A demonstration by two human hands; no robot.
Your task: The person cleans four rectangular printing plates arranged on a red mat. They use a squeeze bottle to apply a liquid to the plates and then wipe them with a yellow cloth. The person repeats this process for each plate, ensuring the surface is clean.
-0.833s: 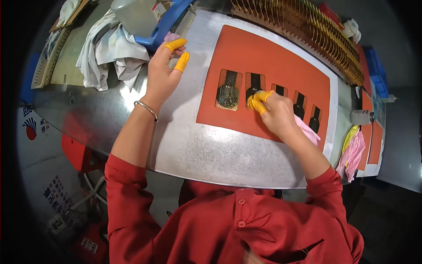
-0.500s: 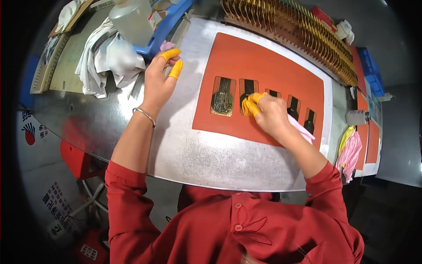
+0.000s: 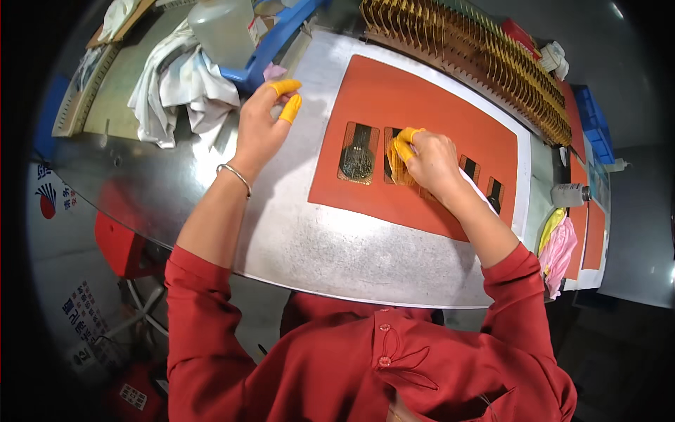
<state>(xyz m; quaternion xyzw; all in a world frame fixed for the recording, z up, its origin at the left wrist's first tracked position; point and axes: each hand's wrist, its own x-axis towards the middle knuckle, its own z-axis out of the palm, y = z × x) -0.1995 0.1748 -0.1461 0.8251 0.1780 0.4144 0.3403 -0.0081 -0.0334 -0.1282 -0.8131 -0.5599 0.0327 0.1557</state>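
Fingertips of my right hand [image 3: 430, 160] press the dark flexible circuit strip [image 3: 391, 156], long axis running away from me; left hand [image 3: 261, 126] hovers, fingers loosely spread.

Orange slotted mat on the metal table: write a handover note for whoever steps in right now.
Left hand: empty, raised off the table left of the orange slotted mat, yellow finger cots on two fingers.
Right hand: yellow-capped fingertips pressing on the second slot from the left.
Dark flat circuit strip sits in the first slot.
Further slots to the right hold dark strips, partly hidden by the right hand.
Progress cannot be told.
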